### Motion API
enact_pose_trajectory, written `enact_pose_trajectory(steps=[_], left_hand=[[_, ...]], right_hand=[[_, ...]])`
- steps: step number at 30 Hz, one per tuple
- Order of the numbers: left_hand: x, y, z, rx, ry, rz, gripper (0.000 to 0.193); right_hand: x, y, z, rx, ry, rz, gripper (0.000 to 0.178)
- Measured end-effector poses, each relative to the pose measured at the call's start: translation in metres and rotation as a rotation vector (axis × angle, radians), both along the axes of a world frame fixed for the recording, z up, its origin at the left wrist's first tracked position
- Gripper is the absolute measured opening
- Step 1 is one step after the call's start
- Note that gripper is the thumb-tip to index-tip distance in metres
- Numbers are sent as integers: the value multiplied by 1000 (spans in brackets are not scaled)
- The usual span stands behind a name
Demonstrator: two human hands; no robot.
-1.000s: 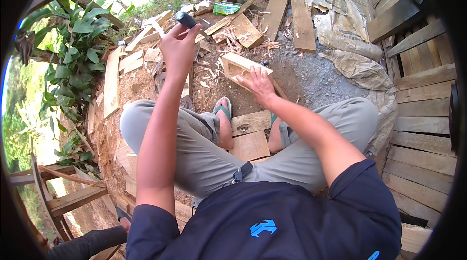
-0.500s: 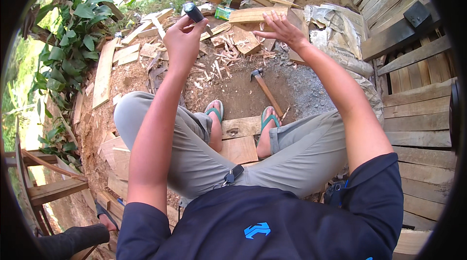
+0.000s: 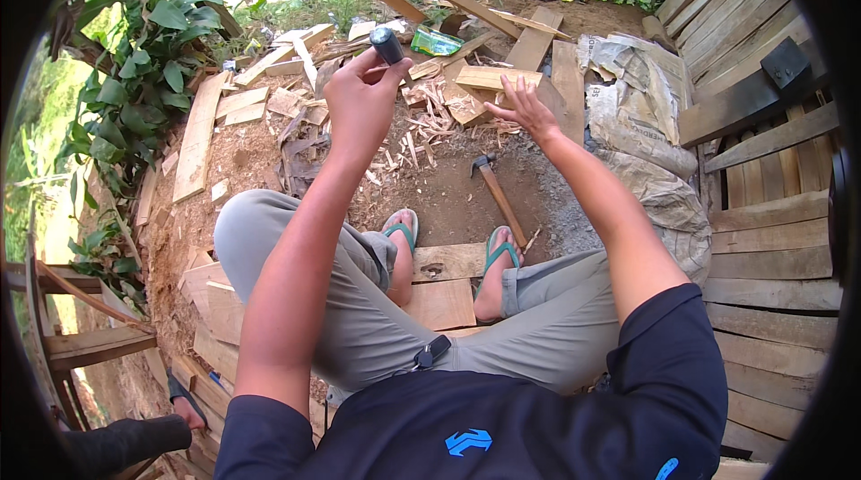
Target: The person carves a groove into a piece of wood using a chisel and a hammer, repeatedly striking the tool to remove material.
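My left hand (image 3: 366, 96) is wrapped round the black handle of a chisel (image 3: 387, 46), whose narrow blade points down past my fingers. Ahead and to the right, a pale wooden block (image 3: 480, 77) rests on other pieces of wood. Beside its near right edge my right hand (image 3: 527, 110) is open, fingers spread; whether the fingertips touch the block I cannot tell. A claw hammer (image 3: 503, 204) with a wooden handle lies on the dirt just left of my right foot.
Wood shavings (image 3: 417, 135) and offcuts litter the ground ahead. Torn paper sacks (image 3: 637, 112) lie at the right, beside a plank wall (image 3: 776, 301). Leafy plants (image 3: 134, 94) stand at the left. Flat boards (image 3: 439, 302) lie between my feet. Another person's limb (image 3: 186, 410) shows at the lower left.
The wooden block is lower and no longer spread under my right fingers; my right hand has drawn back from it. My left hand still holds the chisel. The whole view has shifted slightly.
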State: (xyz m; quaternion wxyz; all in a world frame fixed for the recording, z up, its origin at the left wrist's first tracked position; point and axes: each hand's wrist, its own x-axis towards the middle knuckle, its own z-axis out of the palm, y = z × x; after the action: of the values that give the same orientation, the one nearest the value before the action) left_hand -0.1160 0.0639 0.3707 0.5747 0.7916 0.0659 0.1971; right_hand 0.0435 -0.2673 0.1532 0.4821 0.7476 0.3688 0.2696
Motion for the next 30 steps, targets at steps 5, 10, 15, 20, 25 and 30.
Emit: enact_pose_trajectory(steps=[5,10,15,20,25,30], left_hand=[[-1,-5,1,3,-36,-1,26],[5,-11,2,-23,-11,0,25],[-1,3,-1,-34,-5,6,25],[-1,0,3,-48,-66,16,26],[2,-1,3,-69,-95,22,25],[-2,15,1,-44,-61,87,24]], right_hand=[[-6,2,13,277,87,-126,90],[-16,-17,-14,57,130,-167,85],[-5,6,2,165,72,-136,91],[-16,13,3,-2,146,-121,91],[-12,21,47,94,309,-364,102],[-53,29,113,710,660,-542,158]])
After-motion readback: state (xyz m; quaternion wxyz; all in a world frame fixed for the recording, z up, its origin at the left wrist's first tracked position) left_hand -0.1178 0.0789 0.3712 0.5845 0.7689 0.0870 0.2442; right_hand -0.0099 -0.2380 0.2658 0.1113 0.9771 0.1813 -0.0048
